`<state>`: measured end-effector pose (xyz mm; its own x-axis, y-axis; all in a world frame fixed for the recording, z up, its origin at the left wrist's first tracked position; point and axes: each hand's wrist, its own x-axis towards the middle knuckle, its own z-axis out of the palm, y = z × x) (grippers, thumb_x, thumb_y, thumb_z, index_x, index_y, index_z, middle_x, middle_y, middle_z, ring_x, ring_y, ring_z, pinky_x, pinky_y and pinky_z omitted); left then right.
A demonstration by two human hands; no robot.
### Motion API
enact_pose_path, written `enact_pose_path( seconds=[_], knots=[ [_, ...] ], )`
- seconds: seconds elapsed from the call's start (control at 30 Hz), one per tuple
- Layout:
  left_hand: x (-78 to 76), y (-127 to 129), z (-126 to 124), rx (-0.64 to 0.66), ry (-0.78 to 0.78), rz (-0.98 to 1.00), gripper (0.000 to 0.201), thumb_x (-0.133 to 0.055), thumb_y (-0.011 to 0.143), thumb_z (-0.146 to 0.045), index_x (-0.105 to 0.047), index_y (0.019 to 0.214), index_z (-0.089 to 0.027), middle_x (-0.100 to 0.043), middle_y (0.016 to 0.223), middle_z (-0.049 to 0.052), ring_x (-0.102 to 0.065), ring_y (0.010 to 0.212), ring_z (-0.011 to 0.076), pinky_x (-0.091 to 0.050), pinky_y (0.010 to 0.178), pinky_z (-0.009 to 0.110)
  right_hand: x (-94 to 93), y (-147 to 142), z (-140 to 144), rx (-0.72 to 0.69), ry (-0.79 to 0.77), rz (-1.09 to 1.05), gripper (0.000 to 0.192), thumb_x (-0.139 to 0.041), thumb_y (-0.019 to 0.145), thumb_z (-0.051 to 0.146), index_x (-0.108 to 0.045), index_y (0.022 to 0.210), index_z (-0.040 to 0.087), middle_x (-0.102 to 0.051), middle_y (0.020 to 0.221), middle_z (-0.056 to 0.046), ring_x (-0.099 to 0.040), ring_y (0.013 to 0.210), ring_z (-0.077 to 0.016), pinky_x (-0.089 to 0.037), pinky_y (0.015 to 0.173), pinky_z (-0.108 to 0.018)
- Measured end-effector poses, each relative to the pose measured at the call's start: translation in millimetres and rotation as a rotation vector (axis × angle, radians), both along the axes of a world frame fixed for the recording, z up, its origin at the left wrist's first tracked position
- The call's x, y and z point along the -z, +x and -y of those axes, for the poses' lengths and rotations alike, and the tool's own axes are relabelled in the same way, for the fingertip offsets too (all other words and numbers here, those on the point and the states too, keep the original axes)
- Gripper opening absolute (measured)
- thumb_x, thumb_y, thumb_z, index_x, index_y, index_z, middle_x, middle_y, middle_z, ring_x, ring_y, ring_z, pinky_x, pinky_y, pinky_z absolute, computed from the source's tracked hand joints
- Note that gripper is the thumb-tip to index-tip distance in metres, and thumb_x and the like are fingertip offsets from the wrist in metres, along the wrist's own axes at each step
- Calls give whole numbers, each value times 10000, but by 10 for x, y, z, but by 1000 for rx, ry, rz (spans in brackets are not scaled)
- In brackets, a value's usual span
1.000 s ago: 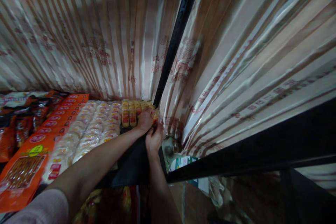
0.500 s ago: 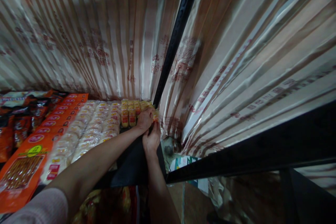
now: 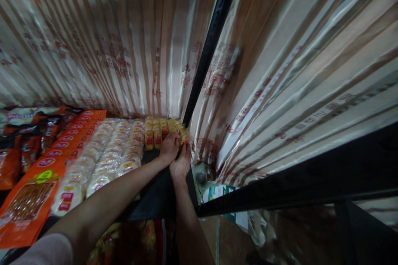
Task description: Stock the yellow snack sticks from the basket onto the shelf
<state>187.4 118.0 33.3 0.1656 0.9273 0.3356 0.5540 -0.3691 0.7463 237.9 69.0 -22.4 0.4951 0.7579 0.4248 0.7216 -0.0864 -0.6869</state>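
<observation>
A striped curtain (image 3: 124,49) with red print is hung behind the shelf (image 3: 155,198) and folds on to the right. A black post (image 3: 211,45) is set upright at the shelf's corner, and a black rail (image 3: 295,182) runs off to the right. Pale packets (image 3: 105,161) are laid in rows, orange packs (image 3: 46,169) beside them, dark red bags (image 3: 18,149) at far left. A white and green carton (image 3: 217,192) is seen below.
</observation>
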Motion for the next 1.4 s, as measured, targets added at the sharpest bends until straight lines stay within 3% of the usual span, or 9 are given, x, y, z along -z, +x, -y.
enact_pose_path(
  seconds=[0.2,0.67,0.87,1.07,1.4],
  knots=[
    [24,-41,120,16,-19,22,198,-422,801,-37,-564,773,-173,-606,850,35,-580,843,141,-476,823,283,-11,-4,1,16,-19,-4,478,-355,839,159,-465,1296,68,-414,1374,-212,-344,1294,-285,-324,1025,-455],
    [89,-74,98,31,-163,-31,270,-410,795,-34,-638,883,-149,-654,927,52,-604,882,134,-478,852,265,63,1,-27,11,3,-17,543,-422,798,224,-440,1298,14,-399,1361,-246,-337,1279,-317,-321,1016,-476],
    [71,-75,88,107,-161,-79,321,-413,791,-34,-665,950,-153,-653,1003,54,-594,947,130,-455,910,246,8,-20,9,32,-20,-3,526,-404,820,245,-440,1313,63,-414,1358,-212,-356,1264,-318,-315,1012,-477],
    [83,-62,67,157,-137,-88,353,-402,797,-33,-666,997,-155,-642,1030,52,-588,967,124,-450,925,236,-50,-40,19,48,-61,2,525,-373,851,256,-429,1315,16,-423,1345,-254,-367,1259,-322,-321,1008,-475],
    [92,-76,88,118,-132,-53,343,-405,794,-29,-667,982,-146,-632,1020,61,-581,957,129,-451,932,247,-23,-55,10,70,-70,-5,521,-388,839,227,-429,1324,43,-410,1366,-239,-355,1270,-321,-313,1011,-481]
  ],
)
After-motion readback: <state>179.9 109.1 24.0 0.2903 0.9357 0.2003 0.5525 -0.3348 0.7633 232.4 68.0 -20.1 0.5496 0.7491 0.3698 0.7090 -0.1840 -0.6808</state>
